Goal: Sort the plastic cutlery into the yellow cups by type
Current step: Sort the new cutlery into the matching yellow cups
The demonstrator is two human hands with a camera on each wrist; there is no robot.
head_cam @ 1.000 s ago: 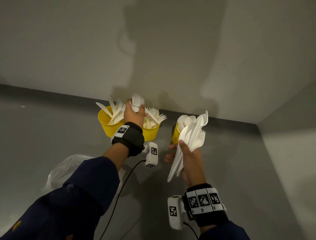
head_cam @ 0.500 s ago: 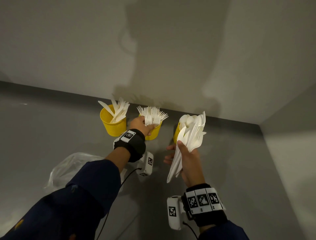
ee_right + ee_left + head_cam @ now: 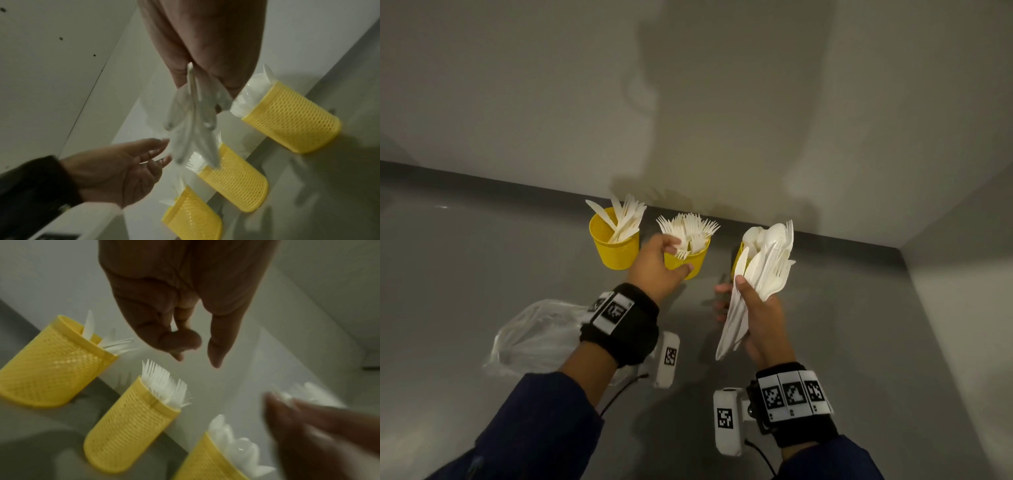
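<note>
The left hand (image 3: 654, 265), empty with fingers loosely spread, hovers by the fork cup (image 3: 686, 263). The right hand (image 3: 760, 318) clamps a mixed cutlery bundle (image 3: 760, 277) (forks, spoons, possibly knives). Best to draw one piece by its handle, the rest held firm.

Head view looks down; both wrist views closely share the yellow cups (image 3: 616, 248).

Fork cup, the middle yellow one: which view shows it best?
Left wrist view: the fork cup is close, whole, unblocked, tines sharp. In the head view the left hand covers part of the cup. In the right wrist view the held cutlery bundle crosses its rim.
</note>
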